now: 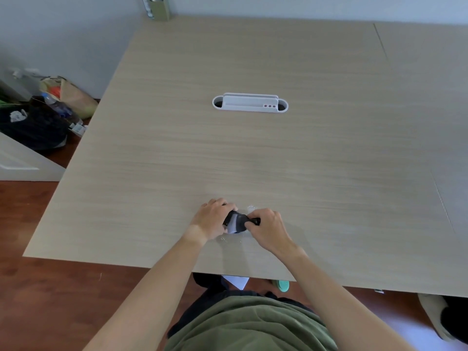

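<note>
A small dark object with a pale grey-white patch (237,222) sits between both hands, low over the wooden table (253,153) near its front edge. My left hand (214,217) curls around its left end. My right hand (268,228) pinches its narrow black right end. A clear, crinkly plastic wrapper (249,208) shows under and behind the object, mostly hidden by the hands. What the object is cannot be told.
A white cable-port insert (250,103) is set into the table's middle. A green pen holder (158,7) stands at the far left corner. Bags and a bottle (54,102) lie on the floor to the left. A seam (379,41) splits the tabletop at the right.
</note>
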The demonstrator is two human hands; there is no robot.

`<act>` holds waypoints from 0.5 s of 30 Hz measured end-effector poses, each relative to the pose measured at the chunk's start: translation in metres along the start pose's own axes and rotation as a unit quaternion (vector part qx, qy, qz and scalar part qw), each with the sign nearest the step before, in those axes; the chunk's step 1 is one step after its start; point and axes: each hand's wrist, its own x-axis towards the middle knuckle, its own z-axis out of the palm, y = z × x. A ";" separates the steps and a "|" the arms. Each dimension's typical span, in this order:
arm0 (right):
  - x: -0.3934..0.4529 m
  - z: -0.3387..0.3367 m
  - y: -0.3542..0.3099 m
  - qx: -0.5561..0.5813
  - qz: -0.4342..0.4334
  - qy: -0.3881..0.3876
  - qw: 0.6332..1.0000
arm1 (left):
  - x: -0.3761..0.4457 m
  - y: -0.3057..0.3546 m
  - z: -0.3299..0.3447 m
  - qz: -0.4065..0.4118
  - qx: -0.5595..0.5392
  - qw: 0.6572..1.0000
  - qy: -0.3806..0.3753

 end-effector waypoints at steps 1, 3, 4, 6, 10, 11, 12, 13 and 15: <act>0.000 0.002 0.000 -0.007 -0.003 -0.007 1.000 | -0.001 0.000 0.000 -0.005 -0.001 1.000 -0.003; 0.000 0.001 0.006 -0.041 0.006 -0.001 0.999 | -0.002 0.001 0.000 -0.012 -0.003 1.000 -0.010; 0.000 -0.002 0.009 -0.061 0.016 0.010 0.998 | -0.003 0.001 0.000 -0.011 -0.001 1.000 -0.010; -0.001 -0.010 0.013 -0.084 0.032 0.035 0.995 | -0.006 0.000 0.002 -0.006 0.000 1.000 -0.007; 0.003 -0.010 0.002 -0.060 0.000 0.049 0.997 | -0.007 -0.003 0.006 -0.010 -0.015 1.000 -0.007; 0.003 -0.005 -0.003 -0.055 -0.016 0.031 0.998 | -0.006 -0.003 0.006 -0.011 -0.016 1.000 -0.010; 0.003 0.000 -0.006 -0.056 -0.031 0.010 0.998 | -0.005 -0.003 0.006 -0.010 -0.017 1.000 -0.012; 0.002 0.005 -0.009 -0.059 -0.043 -0.008 0.997 | -0.004 -0.004 0.006 -0.008 -0.018 1.000 -0.011; 0.001 0.009 -0.009 -0.062 -0.051 -0.022 0.996 | -0.004 -0.005 0.004 -0.015 -0.018 1.000 -0.015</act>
